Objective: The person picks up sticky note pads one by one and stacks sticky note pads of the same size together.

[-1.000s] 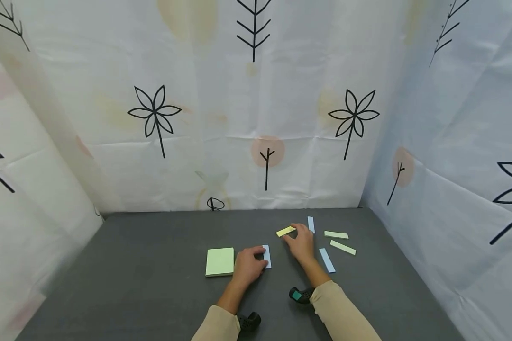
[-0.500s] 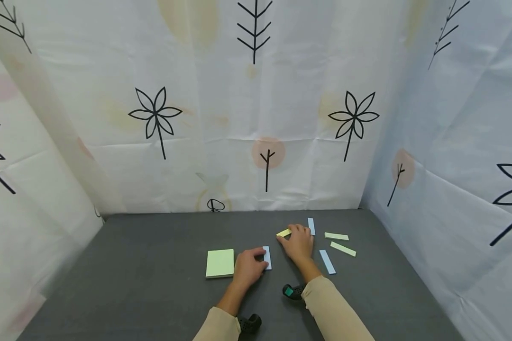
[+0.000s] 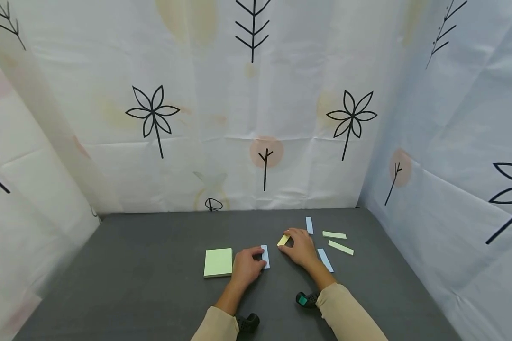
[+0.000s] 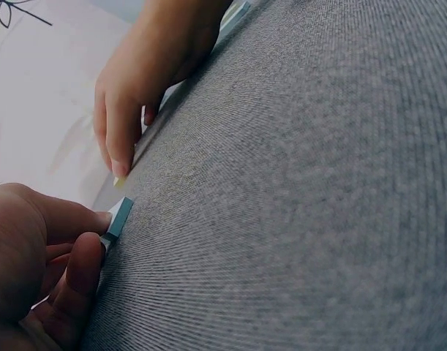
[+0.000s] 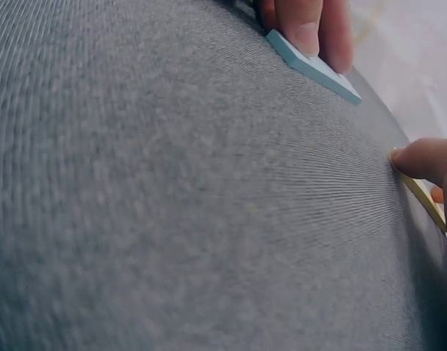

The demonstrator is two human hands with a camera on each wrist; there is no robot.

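Yellow strip: right hand pinches it, left hand pinches blue strip; looks partway, four loose strips centre-right of frame.

- Pad on the surface, left of the left hand.
- Inner strip in that hand.
- Middle strip in the right hand, farther and rightward.
- Far strip behind the right hand; near strip right of it.
- Paired strips rightmost.
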